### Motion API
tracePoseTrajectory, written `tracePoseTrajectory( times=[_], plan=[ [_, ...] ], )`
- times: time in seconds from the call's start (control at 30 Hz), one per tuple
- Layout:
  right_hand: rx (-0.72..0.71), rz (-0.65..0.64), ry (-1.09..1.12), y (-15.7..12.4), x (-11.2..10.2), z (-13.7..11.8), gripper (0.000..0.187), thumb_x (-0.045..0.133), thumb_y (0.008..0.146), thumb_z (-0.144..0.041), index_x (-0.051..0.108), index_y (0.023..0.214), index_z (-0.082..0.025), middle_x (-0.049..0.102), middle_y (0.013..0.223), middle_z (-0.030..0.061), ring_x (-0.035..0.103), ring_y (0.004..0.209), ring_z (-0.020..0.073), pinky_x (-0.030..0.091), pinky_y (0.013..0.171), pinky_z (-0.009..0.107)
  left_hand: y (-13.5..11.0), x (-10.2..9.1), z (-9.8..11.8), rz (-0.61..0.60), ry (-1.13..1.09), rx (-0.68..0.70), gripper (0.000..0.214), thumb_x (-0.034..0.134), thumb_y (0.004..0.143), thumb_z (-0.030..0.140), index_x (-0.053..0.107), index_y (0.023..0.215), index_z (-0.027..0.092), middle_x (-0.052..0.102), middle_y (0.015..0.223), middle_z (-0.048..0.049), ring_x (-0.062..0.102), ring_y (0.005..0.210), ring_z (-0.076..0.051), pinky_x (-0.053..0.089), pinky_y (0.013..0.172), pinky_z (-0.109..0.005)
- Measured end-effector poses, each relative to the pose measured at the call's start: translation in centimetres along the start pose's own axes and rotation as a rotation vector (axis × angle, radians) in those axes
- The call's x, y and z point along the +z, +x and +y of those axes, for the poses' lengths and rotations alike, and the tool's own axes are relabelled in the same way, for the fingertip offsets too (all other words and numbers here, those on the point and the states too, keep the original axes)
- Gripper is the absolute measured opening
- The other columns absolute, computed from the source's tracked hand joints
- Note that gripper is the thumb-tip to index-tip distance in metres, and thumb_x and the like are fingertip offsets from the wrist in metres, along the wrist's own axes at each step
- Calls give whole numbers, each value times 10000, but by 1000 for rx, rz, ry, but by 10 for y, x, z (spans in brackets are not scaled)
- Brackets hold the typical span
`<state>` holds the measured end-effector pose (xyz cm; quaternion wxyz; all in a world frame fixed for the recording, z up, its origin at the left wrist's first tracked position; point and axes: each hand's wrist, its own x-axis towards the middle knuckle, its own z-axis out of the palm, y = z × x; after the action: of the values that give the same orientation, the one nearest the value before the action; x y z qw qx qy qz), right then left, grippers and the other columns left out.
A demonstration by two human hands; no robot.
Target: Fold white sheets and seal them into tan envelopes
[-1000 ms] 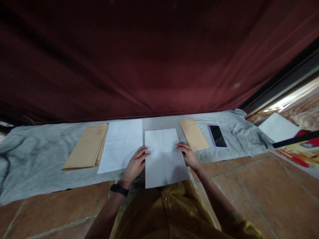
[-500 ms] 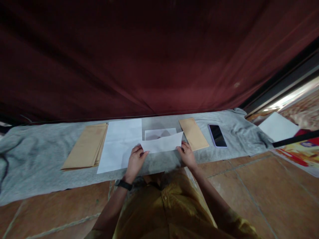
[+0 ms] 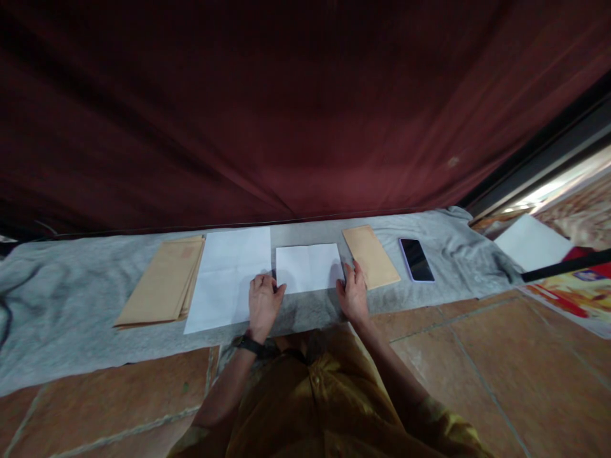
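Note:
A white sheet of paper (image 3: 308,264) lies flat on the grey cloth between my hands, with a faint crease across it. My left hand (image 3: 264,305) rests at its lower left corner, thumb apart from the bent fingers and close to the paper's edge. At the right edge is my right hand (image 3: 354,296), fingers spread, the thumb by the paper and the fingertips over the near side of a brown envelope (image 3: 375,254). A larger white sheet (image 3: 229,273) lies to the left, partly under my left hand. Neither hand visibly grips anything.
Several brown envelopes (image 3: 160,280) are stacked at the left. A phone (image 3: 416,259) in a purple case lies right of the single envelope. The grey cloth (image 3: 67,305) runs along a dark red curtain (image 3: 305,127); floor tiles (image 3: 477,356) show in front.
The near part of the small white paper has come down from its raised position and now lies flat. Both hands have loosened from its edge and moved slightly outward.

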<state>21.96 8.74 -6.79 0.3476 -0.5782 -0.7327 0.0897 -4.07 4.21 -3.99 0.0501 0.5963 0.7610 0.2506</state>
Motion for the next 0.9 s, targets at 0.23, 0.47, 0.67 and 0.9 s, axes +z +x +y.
tracePoseTrajectory(
  times=[0.23,0.47,0.67,0.9],
  plan=[
    [-188,-121,99,-6,7,-26,459,406,1003,-206,479,1454,-167,354,1608,151,279,1512,292,359,1183,575,-8,7,16,68,-23,139,472,539,908,217,495,1367,117,482,1418,-210,469,1335,-345,460,1083,-541],
    [-78,-224,361,9,27,-64,471,338,1058,-377,529,1454,-206,416,1589,94,371,1478,224,353,1220,480,-11,38,46,-44,-7,390,600,370,921,100,366,1521,108,385,1600,-165,230,1540,-270,325,1222,-492],
    [-96,-270,322,38,42,-72,542,268,1076,-427,499,1485,-155,459,1562,103,368,1480,211,296,1248,448,15,59,53,-167,39,392,683,430,909,183,273,1561,50,321,1621,-222,168,1552,-300,244,1238,-545],
    [-171,-316,77,45,53,-66,491,291,1085,-341,482,1493,-147,512,1520,112,390,1465,209,300,1232,448,21,65,52,-199,47,330,638,408,924,179,334,1551,83,345,1619,-190,194,1550,-284,196,1255,-533]
  ],
)
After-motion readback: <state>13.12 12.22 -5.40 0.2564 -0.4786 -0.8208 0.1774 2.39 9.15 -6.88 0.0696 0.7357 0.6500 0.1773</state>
